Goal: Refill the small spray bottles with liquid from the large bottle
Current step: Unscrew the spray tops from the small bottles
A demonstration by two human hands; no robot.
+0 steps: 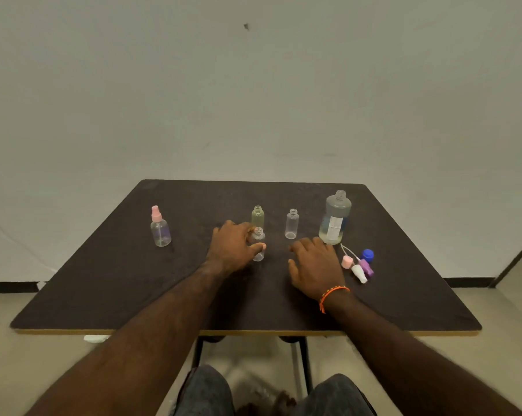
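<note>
The large bottle (pixel 335 218), uncapped, holds a little clear liquid. Left of it stand 3 open small bottles: clear (pixel 291 224), greenish (pixel 258 216), and one (pixel 258 244) gripped by the left hand (pixel 234 248). The right hand (pixel 315 267) rests spread flat just below the large bottle, with loose spray caps (pixel 358 267) beside it.

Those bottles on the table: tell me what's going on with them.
A person sits at the table. The left hand grips a small clear bottle with no top. The right hand rests flat on the table, holding nothing. The large bottle stands open on the right, its blue cap beside loose spray tops. Two more small bottles stand open; one on the left has its pink sprayer on.
</note>
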